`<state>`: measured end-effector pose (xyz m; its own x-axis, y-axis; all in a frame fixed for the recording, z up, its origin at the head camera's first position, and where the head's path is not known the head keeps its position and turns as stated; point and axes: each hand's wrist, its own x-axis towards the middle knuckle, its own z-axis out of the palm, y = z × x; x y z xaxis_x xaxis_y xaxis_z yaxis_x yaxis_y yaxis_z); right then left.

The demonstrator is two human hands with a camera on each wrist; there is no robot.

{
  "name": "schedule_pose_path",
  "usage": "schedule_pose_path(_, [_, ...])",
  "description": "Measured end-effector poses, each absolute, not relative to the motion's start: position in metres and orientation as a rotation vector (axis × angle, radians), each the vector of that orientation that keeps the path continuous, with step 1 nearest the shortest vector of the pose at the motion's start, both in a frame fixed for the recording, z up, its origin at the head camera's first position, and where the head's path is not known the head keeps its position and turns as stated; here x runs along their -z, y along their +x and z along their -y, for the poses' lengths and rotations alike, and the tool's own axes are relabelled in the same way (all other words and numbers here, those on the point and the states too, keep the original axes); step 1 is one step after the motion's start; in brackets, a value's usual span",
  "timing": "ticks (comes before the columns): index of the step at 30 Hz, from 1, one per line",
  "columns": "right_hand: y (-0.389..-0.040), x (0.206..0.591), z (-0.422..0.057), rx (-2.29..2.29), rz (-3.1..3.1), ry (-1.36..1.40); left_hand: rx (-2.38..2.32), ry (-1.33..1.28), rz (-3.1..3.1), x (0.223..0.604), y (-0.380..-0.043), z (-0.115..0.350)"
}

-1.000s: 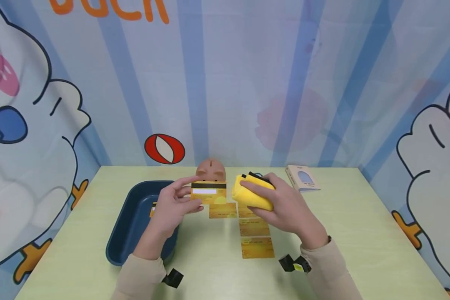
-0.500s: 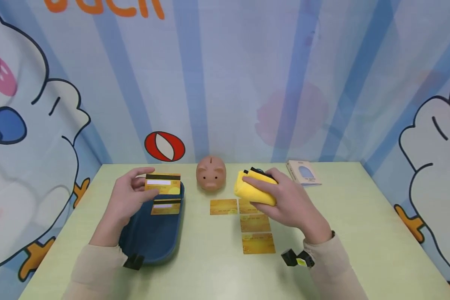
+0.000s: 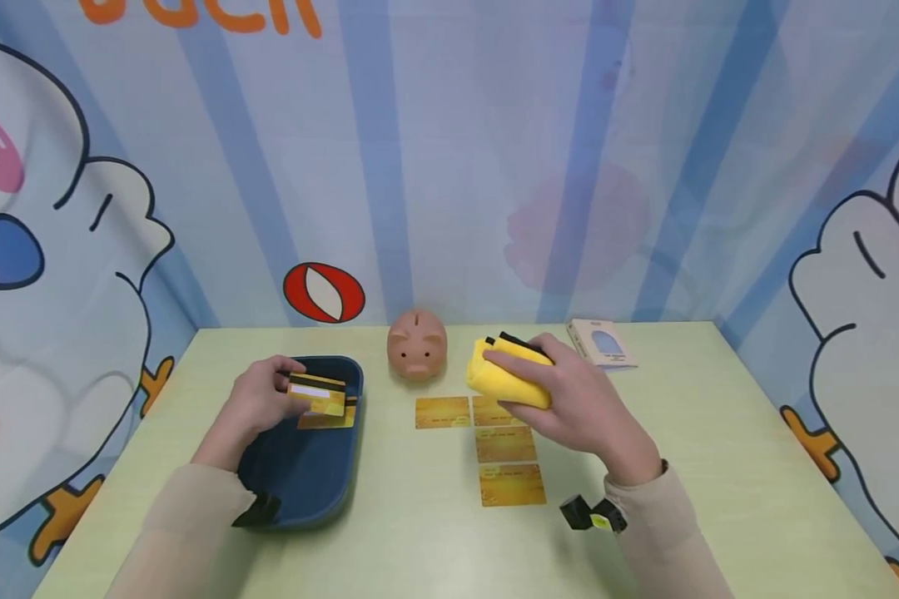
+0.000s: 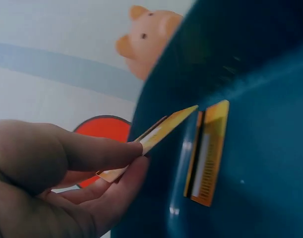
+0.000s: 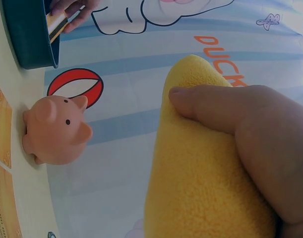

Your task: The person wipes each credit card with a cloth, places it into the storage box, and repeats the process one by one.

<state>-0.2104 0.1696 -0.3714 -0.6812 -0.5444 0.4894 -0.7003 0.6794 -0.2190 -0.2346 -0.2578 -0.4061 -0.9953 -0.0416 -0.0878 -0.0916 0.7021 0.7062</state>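
My left hand [image 3: 262, 398] pinches a gold bank card [image 3: 318, 394] by its left end, over the far part of the blue tray [image 3: 300, 491]. Its back, with a black stripe and a white strip, faces me. Below it a second gold card [image 4: 209, 153] lies in the tray, back side up. My right hand [image 3: 562, 391] grips a folded yellow cloth [image 3: 505, 378] with a black edge, held above the table. Close under the cloth lie several gold cards [image 3: 511, 485] face up, one of them partly covered by it in the head view.
A pink piggy bank [image 3: 417, 346] stands behind the cards, right of the tray. At the back right lies a small pale box [image 3: 603, 344] with a blue arch on it. A printed curtain [image 3: 449, 166] hangs behind the table [image 3: 419, 541].
My left hand has carried the card leftward, away from the piggy bank, then lowered and tilted it over the tray. My right hand keeps the cloth in nearly the same place.
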Motion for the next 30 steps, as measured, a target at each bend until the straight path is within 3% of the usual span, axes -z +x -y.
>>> schedule_pose_path(14, [-0.210,0.371,-0.172,-0.539,2.523,0.967,-0.750,-0.094,-2.896,0.420,-0.248,0.245])
schedule_pose_path(30, [-0.208,0.370,-0.172,-0.553,2.531,0.961,-0.731,-0.221,-2.754,0.418,-0.251,0.240])
